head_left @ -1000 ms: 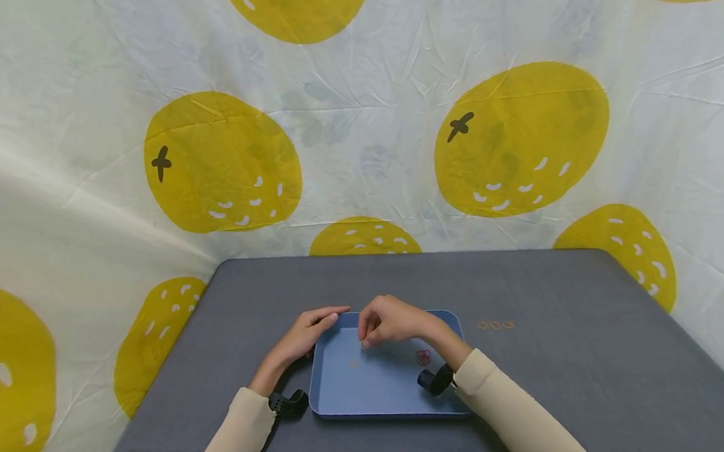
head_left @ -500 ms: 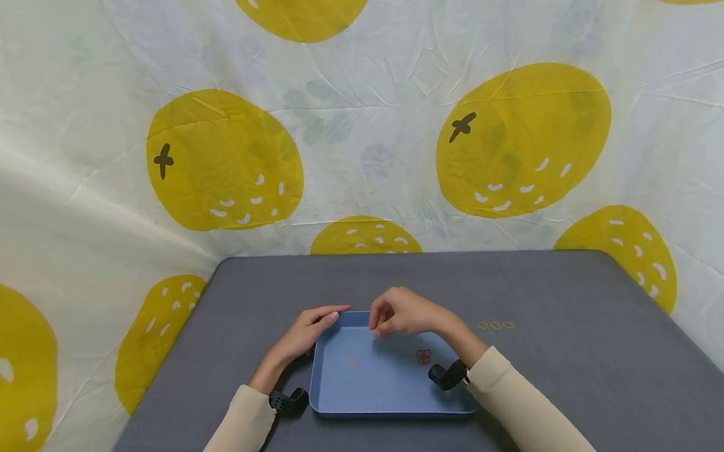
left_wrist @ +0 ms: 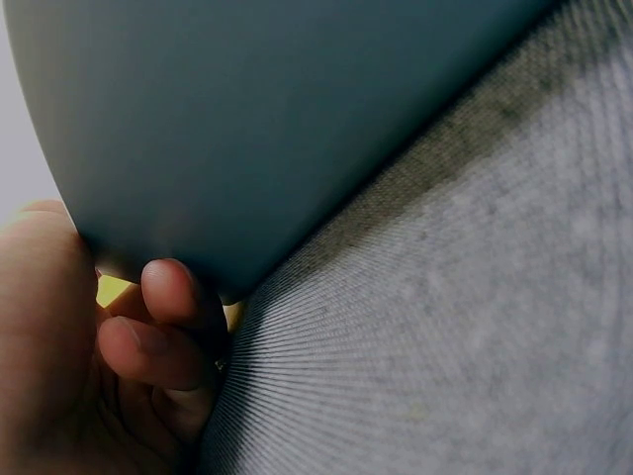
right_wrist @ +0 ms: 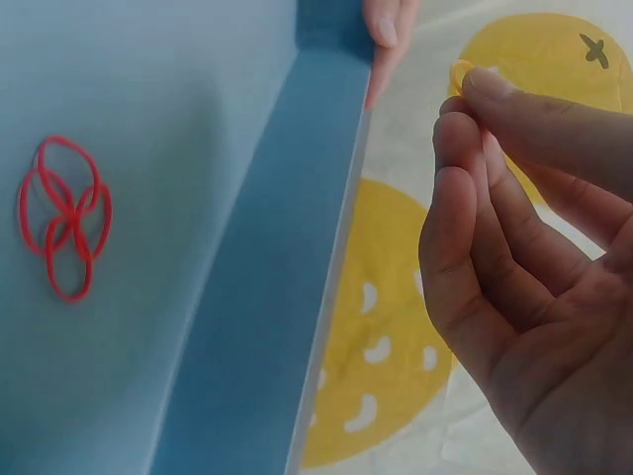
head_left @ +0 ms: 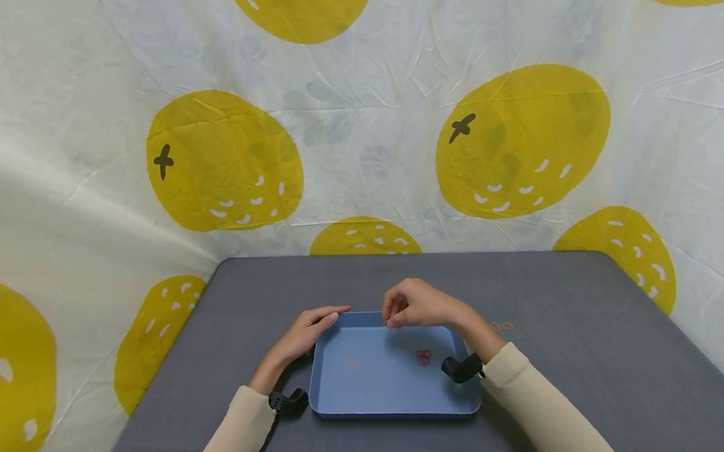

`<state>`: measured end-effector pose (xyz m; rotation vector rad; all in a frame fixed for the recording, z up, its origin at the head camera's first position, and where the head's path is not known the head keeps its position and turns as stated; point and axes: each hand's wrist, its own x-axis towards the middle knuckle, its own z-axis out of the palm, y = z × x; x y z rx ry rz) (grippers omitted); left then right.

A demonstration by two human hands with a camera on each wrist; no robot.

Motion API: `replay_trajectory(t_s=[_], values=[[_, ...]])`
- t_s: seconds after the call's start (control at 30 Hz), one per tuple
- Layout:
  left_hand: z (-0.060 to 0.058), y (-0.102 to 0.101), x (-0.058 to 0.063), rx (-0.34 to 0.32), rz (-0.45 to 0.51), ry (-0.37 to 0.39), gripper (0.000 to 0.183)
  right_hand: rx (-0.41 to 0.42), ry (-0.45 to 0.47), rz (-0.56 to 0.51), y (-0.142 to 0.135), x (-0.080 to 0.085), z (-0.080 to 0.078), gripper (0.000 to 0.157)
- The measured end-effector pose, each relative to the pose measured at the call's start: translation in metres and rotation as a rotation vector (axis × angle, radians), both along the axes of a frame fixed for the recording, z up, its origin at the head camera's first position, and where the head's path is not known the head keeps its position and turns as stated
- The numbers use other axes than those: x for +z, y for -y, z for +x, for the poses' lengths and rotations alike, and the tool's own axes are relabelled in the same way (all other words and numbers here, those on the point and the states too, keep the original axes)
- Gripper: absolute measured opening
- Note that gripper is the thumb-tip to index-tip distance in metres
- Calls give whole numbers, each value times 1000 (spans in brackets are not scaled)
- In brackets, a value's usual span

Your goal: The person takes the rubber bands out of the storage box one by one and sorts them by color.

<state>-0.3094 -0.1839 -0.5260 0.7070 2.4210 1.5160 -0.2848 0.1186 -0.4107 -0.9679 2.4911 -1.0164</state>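
Note:
Between the thumb and index finger of my right hand (head_left: 421, 304) a small yellow rubber band (right_wrist: 459, 75) is pinched, above the far rim of the blue tray (head_left: 387, 399). My left hand (head_left: 304, 331) grips the tray's far left corner, thumb at the rim. The left wrist view shows curled fingers (left_wrist: 148, 351) against the outer wall. Several red rubber bands (head_left: 424, 357) lie overlapped like a flower inside the tray, on the right. A faint orange rubber band (head_left: 353, 364) lies in its left part.
Two yellow-orange rubber bands (head_left: 502, 326) show on the grey tabletop (head_left: 572, 351) right of the tray, just beyond the right forearm. A patterned curtain (head_left: 357, 149) hangs behind the table.
My right hand has risen from the tray floor and moved right and away, toward the far rim. Its arm now covers one of the loose bands. My left hand stays put.

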Motion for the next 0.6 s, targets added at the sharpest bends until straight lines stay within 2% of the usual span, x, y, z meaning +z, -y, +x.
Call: replay_trajectory(t_s=[0.3,0.6], values=[[2,1,1,-19,11,-14,40,-17,-57,-9,-19,5,4,7],[4,1,3,-24,24,0,40,-66,-57,-1,-40,3,7,5]])
